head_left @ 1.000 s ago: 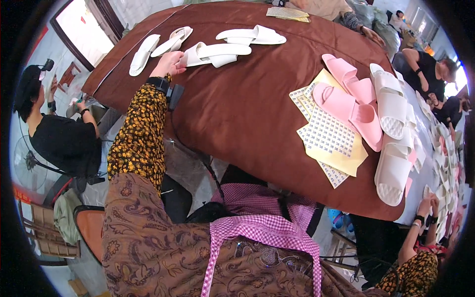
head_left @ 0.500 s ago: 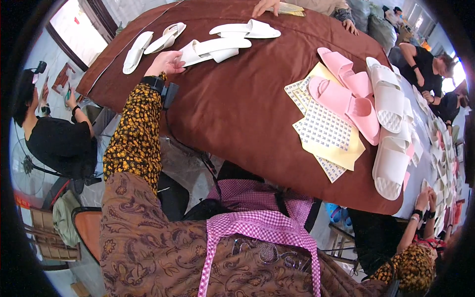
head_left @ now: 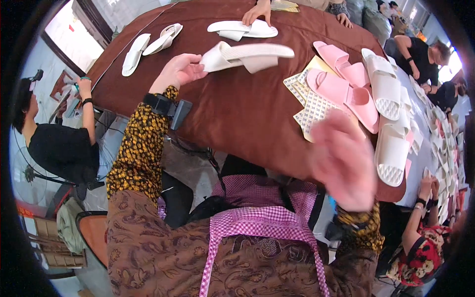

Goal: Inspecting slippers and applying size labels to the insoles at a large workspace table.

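My left hand (head_left: 182, 70) pinches the near end of a white slipper (head_left: 216, 58), lifted at a tilt over the brown-covered table (head_left: 237, 119). A second white strap and sole seem to overlap it. Smeared by motion, my right hand (head_left: 344, 166) hangs over the table's near right edge, so its fingers cannot be made out. Just beyond it lie sheets of number stickers (head_left: 316, 106), partly hidden by the hand. Pink slippers (head_left: 331, 91) rest on those sheets. Two white slippers (head_left: 164, 39) lie at the far left of the table.
Across the table, another person's hand (head_left: 257, 16) touches a white pair (head_left: 225, 28). Stacked white slippers (head_left: 391, 153) line the right edge. A neighbouring table (head_left: 418, 123) holds many more slippers. Other people work at left and right; a chair (head_left: 94, 235) stands at lower left.
My left hand has raised the white slipper and shifted it to the right. My right hand has come into view at the lower right. The far person's hand has moved onto the white pair.
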The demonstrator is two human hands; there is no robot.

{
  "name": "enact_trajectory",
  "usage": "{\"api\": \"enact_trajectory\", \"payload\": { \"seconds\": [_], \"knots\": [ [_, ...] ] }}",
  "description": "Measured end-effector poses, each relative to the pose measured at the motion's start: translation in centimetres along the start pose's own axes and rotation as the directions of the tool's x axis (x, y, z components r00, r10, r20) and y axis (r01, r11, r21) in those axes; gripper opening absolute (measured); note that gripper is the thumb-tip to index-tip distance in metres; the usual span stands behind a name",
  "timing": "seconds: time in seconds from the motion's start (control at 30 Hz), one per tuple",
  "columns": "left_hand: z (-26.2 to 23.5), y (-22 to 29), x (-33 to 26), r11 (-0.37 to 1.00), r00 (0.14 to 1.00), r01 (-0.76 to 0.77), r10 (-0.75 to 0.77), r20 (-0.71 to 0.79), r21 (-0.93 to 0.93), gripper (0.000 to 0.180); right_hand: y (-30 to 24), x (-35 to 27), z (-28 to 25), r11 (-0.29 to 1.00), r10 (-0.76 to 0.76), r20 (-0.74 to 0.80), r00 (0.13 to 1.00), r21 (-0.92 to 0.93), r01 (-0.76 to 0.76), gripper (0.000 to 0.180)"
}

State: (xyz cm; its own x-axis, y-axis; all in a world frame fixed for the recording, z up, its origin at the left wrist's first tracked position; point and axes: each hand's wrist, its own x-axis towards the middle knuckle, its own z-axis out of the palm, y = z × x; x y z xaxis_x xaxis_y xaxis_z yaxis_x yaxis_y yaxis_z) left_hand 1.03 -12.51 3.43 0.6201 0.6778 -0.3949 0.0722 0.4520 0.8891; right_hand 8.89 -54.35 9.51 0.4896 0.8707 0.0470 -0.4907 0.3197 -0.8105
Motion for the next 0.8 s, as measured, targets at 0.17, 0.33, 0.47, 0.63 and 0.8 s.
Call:
{"api": "enact_trajectory", "payload": {
  "seconds": [0.17, 0.33, 0.47, 0.63, 0.8],
  "knots": [
    [0.8, -2.2, -1.3, 0.917, 0.971, -0.235, 0.235, 0.041, 0.322, 0.008, 10.0, 5.2, 0.5, 0.932, 0.358, 0.087, 0.930, -0.091, -0.350, 0.050],
    [4.6, -1.8, -2.8, 0.928, 0.923, -0.372, 0.366, -0.122, -0.035, 0.013, 14.5, 6.8, 2.3, 0.917, 0.370, 0.140, 0.918, -0.212, -0.338, 0.057],
    [7.5, -1.6, -3.7, 0.905, 0.951, -0.296, 0.249, -0.184, -0.305, 0.030, 15.5, 8.0, 4.3, 0.970, 0.235, 0.173, 0.956, -0.107, -0.219, 0.050],
    [8.8, -1.8, -4.7, 0.778, 0.795, -0.599, 0.548, -0.260, -0.190, 0.031, 16.2, 8.1, 4.5, 0.981, 0.130, 0.081, 0.988, -0.155, -0.116, 0.038],
    [10.4, -2.0, -5.2, 0.574, 0.530, -0.811, 0.801, -0.280, 0.108, 0.033, 15.7, 7.9, 3.9, 0.954, 0.132, 0.068, 0.989, -0.280, -0.108, 0.036]
  ]
}}
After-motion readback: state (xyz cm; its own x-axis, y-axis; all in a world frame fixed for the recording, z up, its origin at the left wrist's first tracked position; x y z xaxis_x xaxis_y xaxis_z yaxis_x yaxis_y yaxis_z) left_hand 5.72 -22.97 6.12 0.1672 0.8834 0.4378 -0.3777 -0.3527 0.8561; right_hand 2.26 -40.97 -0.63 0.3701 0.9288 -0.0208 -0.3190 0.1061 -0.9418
